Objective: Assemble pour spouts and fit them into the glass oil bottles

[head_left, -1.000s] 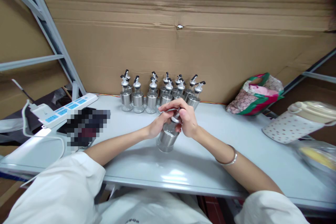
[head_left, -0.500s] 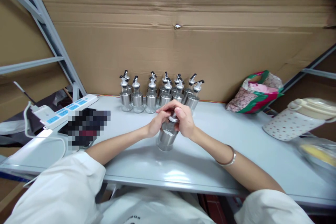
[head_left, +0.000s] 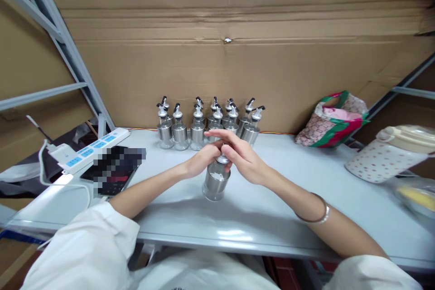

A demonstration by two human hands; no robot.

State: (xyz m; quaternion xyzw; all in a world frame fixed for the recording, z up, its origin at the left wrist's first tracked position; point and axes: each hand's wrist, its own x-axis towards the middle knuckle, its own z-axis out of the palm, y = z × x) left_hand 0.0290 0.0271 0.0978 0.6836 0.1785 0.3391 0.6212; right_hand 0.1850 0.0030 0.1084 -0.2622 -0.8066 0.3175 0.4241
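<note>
Workshop (seemingly), cardboard wall [head_left: 217, 68], rowed bottles [head_left: 180, 135]

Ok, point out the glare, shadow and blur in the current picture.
Head view: bright glare on the table near its front edge; head view: soft shadow to the right of the bottle; head view: the dish at far right looks blurred.

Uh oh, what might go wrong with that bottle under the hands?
The left hand and right hand are both up at the top of the bottle, so a hard sideways push might tip it over.
If it got bumped backward, it might hit the other bottles, which stand close together and could topple.
The white cable loops near the left sleeve, so it might get snagged.
</note>
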